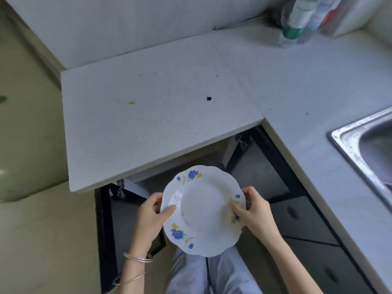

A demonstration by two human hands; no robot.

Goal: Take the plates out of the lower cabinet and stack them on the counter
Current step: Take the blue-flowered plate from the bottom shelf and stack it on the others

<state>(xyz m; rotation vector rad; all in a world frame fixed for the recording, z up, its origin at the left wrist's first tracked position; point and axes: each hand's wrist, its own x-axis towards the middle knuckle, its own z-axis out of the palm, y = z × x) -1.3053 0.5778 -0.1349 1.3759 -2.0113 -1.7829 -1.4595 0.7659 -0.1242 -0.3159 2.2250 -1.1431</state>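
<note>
A white plate (202, 211) with a scalloped rim and blue and yellow flowers is held level in front of the open lower cabinet (250, 170), below the counter's front edge. My left hand (149, 217) grips its left rim, thumb on top. My right hand (254, 211) grips its right rim the same way. The grey speckled counter (148, 107) lies just beyond the plate and bears no plates. The cabinet's inside is dark and I cannot see plates in it.
An open black cabinet door (105, 240) stands at the left of my arms. A steel sink (369, 145) is set in the counter at the right. Bottles (297, 20) stand in the back right corner. A small dark spot (209, 98) marks the counter.
</note>
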